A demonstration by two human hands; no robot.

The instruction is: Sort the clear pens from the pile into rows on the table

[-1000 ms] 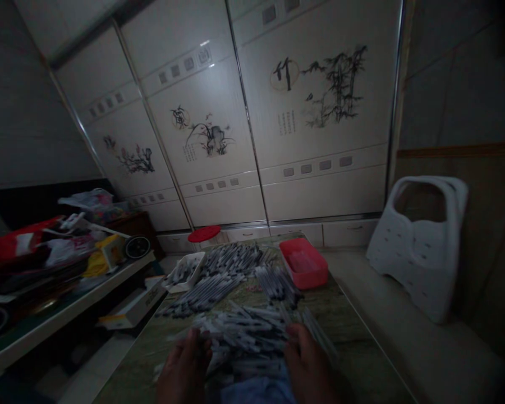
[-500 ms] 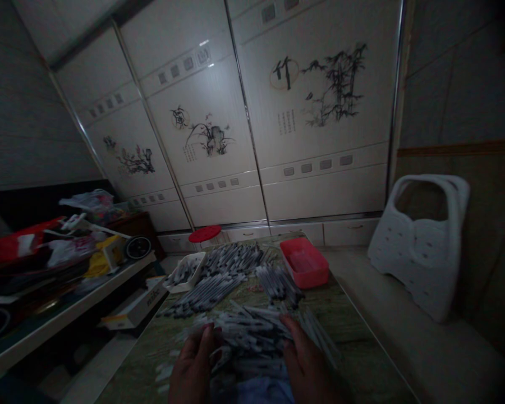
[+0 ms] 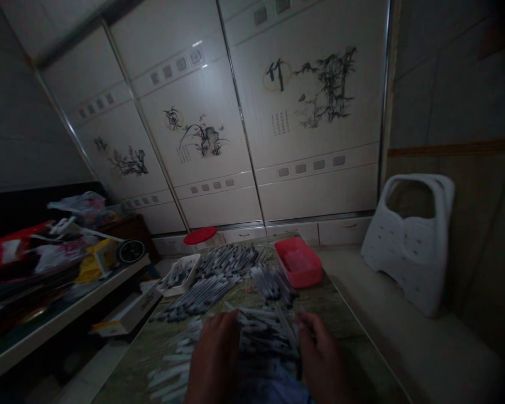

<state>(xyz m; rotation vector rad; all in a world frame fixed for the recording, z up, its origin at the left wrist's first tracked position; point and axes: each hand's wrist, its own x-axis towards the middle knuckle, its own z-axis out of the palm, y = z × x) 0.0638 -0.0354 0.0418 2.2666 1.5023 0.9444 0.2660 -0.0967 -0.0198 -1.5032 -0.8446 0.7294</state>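
A loose pile of slim pens, clear and dark (image 3: pixel 265 331), lies near the table's front edge between my hands. My left hand (image 3: pixel 216 350) is over the pile's left side, back towards me, fingers bent and pressed together; what they hold, if anything, is hidden. At the pile's right edge is my right hand (image 3: pixel 320 350), its fingers curled and thumb close to the index finger, beside some pens; dimness and blur hide what is in the grip. More pale, clear pens (image 3: pixel 172 359) lie left of my left hand. Bluish cloth (image 3: pixel 280 387) shows at the bottom, between my wrists.
Farther back on the table (image 3: pixel 353 336) are rows of dark-tipped pens (image 3: pixel 202 294), a bundle (image 3: pixel 273 283), and a larger heap (image 3: pixel 231 261). A white tray (image 3: pixel 180 289) of pens stands left, a red-pink box (image 3: pixel 301 275) right. Beyond are a red stool (image 3: pixel 200 234) and a folded white plastic piece (image 3: pixel 408 241).
My left hand has moved right, in over the pile. The right hand has shifted slightly right and its fingers have curled in. The view has turned a little.
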